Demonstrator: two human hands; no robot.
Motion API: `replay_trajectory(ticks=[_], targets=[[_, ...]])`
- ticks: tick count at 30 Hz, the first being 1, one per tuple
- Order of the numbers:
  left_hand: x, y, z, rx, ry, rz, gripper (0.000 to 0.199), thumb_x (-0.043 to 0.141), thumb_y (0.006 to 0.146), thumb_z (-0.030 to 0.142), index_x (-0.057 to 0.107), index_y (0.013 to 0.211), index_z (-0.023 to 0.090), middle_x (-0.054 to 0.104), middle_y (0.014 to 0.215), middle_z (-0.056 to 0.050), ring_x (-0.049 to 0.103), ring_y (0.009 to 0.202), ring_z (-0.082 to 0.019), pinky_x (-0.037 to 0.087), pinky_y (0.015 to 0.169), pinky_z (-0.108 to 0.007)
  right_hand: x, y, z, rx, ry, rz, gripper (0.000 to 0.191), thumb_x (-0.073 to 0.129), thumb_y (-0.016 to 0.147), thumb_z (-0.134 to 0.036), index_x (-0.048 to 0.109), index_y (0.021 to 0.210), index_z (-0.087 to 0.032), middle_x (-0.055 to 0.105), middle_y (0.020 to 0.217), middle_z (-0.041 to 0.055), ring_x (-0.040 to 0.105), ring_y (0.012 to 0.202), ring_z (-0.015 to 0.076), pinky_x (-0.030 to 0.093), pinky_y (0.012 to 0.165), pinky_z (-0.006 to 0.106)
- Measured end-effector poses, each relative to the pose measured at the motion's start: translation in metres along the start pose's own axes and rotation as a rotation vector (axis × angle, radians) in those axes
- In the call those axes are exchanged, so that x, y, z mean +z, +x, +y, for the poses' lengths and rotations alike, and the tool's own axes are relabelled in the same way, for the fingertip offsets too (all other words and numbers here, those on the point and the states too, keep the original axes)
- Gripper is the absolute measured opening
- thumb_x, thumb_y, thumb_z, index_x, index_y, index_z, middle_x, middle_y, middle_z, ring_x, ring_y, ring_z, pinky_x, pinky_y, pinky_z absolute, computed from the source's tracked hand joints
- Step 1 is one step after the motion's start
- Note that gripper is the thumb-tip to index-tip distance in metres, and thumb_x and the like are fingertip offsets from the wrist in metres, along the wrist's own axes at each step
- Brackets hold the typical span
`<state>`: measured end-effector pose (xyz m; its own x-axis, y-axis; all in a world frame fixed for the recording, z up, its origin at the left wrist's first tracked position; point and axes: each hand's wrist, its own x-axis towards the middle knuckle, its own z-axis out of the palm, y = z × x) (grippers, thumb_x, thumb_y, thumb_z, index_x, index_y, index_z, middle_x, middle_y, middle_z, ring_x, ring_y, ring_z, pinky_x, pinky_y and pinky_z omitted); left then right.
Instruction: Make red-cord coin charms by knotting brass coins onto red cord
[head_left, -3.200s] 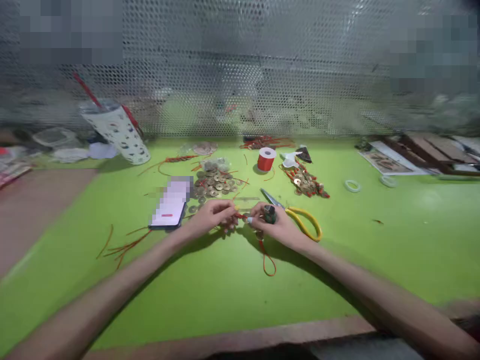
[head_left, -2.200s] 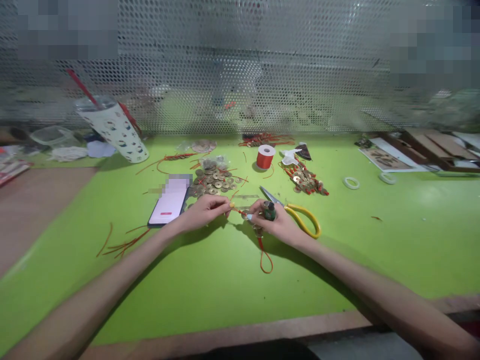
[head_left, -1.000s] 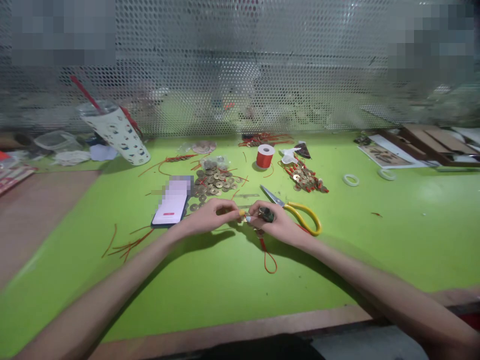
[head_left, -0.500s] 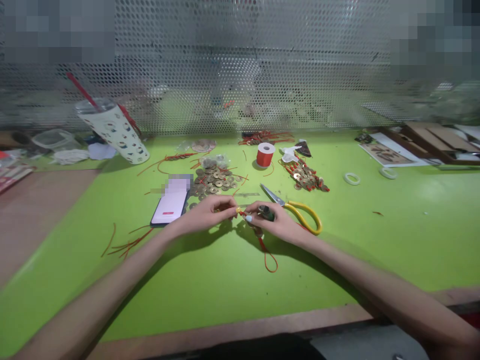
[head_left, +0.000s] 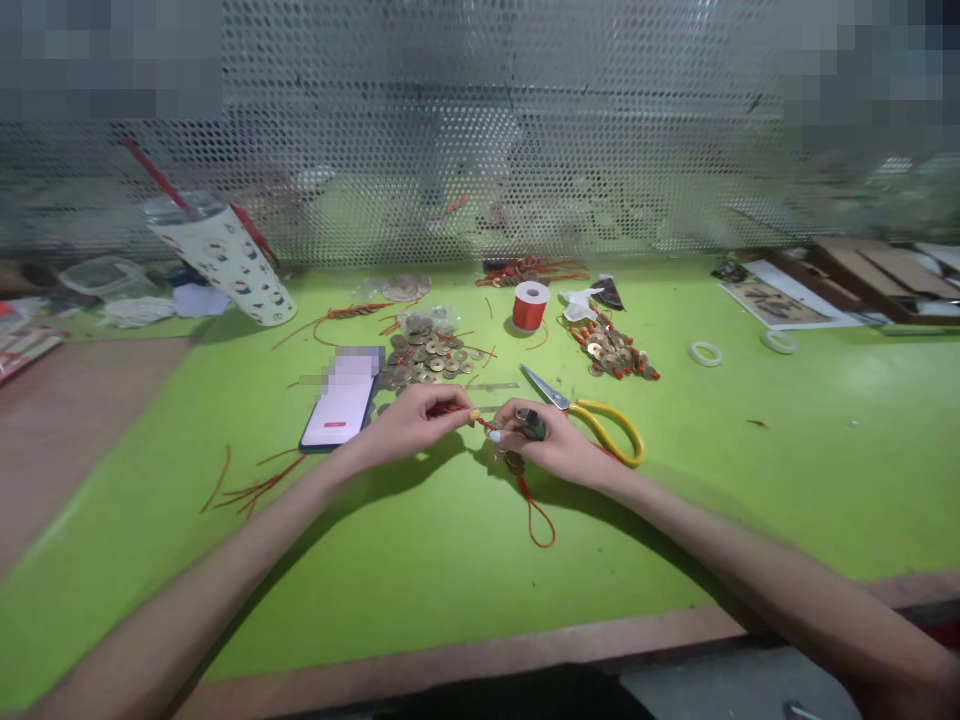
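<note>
Pinched between the thumb and fingers of my left hand [head_left: 421, 418] is a red cord [head_left: 484, 422], just left of centre. My right hand [head_left: 553, 440] is closed on the cord's other part, where a string of coins [head_left: 514, 462] hangs under the fingers. From those coins a red loop [head_left: 541, 525] lies toward the table's front. A dark green cylindrical object [head_left: 532, 424] also sits in my right hand. Yellow-handled scissors [head_left: 611, 425] lie just right of that hand. Behind my left hand is a pile of loose coins [head_left: 431, 355].
A phone [head_left: 341, 400] lies left of my left hand. Farther back stand a red thread spool [head_left: 530, 307] and a tall patterned cup [head_left: 225, 260]. Tied coins [head_left: 615, 345] and white rings [head_left: 706, 353] are at the right. A perforated metal screen [head_left: 480, 130] borders the back.
The fingers of my left hand have shifted slightly up and left, and more red cord shows between the two hands. My right hand stays nearly in place.
</note>
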<state>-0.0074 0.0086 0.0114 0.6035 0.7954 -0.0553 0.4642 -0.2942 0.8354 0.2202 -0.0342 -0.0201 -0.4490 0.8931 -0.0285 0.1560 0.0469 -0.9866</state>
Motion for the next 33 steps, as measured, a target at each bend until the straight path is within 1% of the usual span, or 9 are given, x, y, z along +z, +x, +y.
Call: replay_trajectory(ticks=[3, 6, 8, 12, 16, 18, 23, 28, 33], targets=[[-0.001, 0.0, 0.001, 0.009, 0.006, -0.002, 0.026, 0.058, 0.092, 0.038, 0.069, 0.084, 0.015, 0.061, 0.07, -0.001, 0.046, 0.061, -0.012, 0.032, 0.056, -0.025, 0.0, 0.0, 0.002, 0.021, 0.059, -0.018, 0.01, 0.063, 0.089, -0.03, 0.057, 0.089, -0.021, 0.067, 0.073, 0.0, 0.062, 0.058, 0.0149, 0.053, 0.059, 0.03], [-0.002, -0.001, 0.005, 0.021, 0.019, -0.008, 0.025, 0.058, 0.092, 0.036, 0.069, 0.084, 0.015, 0.062, 0.07, -0.001, 0.048, 0.061, -0.012, 0.033, 0.056, -0.025, 0.0, 0.0, 0.002, 0.027, 0.073, -0.017, 0.011, 0.064, 0.088, -0.03, 0.059, 0.089, -0.02, 0.069, 0.075, 0.001, 0.063, 0.059, 0.0147, 0.053, 0.06, 0.03], [-0.002, -0.003, 0.01, 0.031, 0.024, -0.012, 0.024, 0.058, 0.092, 0.036, 0.068, 0.083, 0.015, 0.062, 0.069, 0.0, 0.048, 0.061, -0.012, 0.034, 0.056, -0.024, 0.0, 0.0, 0.001, 0.035, 0.058, -0.009, 0.014, 0.068, 0.087, -0.031, 0.063, 0.093, -0.02, 0.071, 0.078, 0.0018, 0.064, 0.061, 0.0146, 0.053, 0.062, 0.03], [-0.001, -0.005, 0.017, 0.072, 0.039, -0.023, 0.022, 0.058, 0.092, 0.033, 0.069, 0.083, 0.015, 0.063, 0.07, 0.0, 0.05, 0.061, -0.012, 0.034, 0.057, -0.024, 0.0, -0.002, -0.007, 0.042, 0.022, -0.015, 0.027, 0.072, 0.086, -0.039, 0.068, 0.104, -0.02, 0.072, 0.081, 0.0028, 0.064, 0.064, 0.0149, 0.053, 0.064, 0.031], [0.0, -0.005, 0.018, 0.08, 0.045, -0.046, 0.022, 0.058, 0.092, 0.032, 0.07, 0.084, 0.015, 0.065, 0.072, -0.001, 0.052, 0.062, -0.012, 0.035, 0.056, -0.024, -0.001, -0.002, -0.011, 0.015, 0.022, -0.04, 0.023, 0.07, 0.087, -0.041, 0.071, 0.092, -0.018, 0.067, 0.071, 0.0006, 0.061, 0.06, 0.0139, 0.051, 0.063, 0.03], [0.0, -0.005, 0.017, 0.073, 0.044, -0.058, 0.022, 0.059, 0.093, 0.033, 0.071, 0.085, 0.015, 0.066, 0.072, -0.001, 0.051, 0.061, -0.012, 0.035, 0.056, -0.024, -0.001, -0.001, -0.009, 0.003, 0.04, -0.045, 0.023, 0.07, 0.087, -0.041, 0.071, 0.089, -0.018, 0.067, 0.07, 0.0008, 0.061, 0.06, 0.0142, 0.052, 0.062, 0.03], [0.001, -0.003, 0.012, 0.064, 0.055, -0.032, 0.023, 0.059, 0.092, 0.034, 0.07, 0.083, 0.016, 0.065, 0.072, -0.001, 0.051, 0.061, -0.012, 0.035, 0.056, -0.024, 0.0, 0.001, -0.001, 0.038, 0.051, -0.016, 0.023, 0.074, 0.083, -0.037, 0.072, 0.092, -0.016, 0.071, 0.073, 0.0028, 0.063, 0.058, 0.0146, 0.053, 0.06, 0.03], [0.005, -0.003, 0.011, 0.035, 0.039, 0.008, 0.023, 0.058, 0.092, 0.035, 0.069, 0.083, 0.016, 0.066, 0.073, -0.001, 0.053, 0.064, -0.013, 0.037, 0.059, -0.025, 0.002, 0.002, -0.003, 0.047, 0.004, 0.024, 0.018, 0.07, 0.084, -0.031, 0.073, 0.092, -0.016, 0.072, 0.078, 0.004, 0.063, 0.062, 0.0145, 0.052, 0.063, 0.03], [0.005, -0.003, 0.012, 0.003, 0.026, 0.021, 0.026, 0.056, 0.092, 0.037, 0.066, 0.08, 0.017, 0.059, 0.067, 0.001, 0.047, 0.058, -0.012, 0.032, 0.055, -0.026, 0.003, 0.0, -0.006, 0.025, -0.009, 0.036, 0.017, 0.069, 0.084, -0.031, 0.071, 0.093, -0.016, 0.07, 0.074, 0.002, 0.062, 0.062, 0.0148, 0.052, 0.062, 0.03]])
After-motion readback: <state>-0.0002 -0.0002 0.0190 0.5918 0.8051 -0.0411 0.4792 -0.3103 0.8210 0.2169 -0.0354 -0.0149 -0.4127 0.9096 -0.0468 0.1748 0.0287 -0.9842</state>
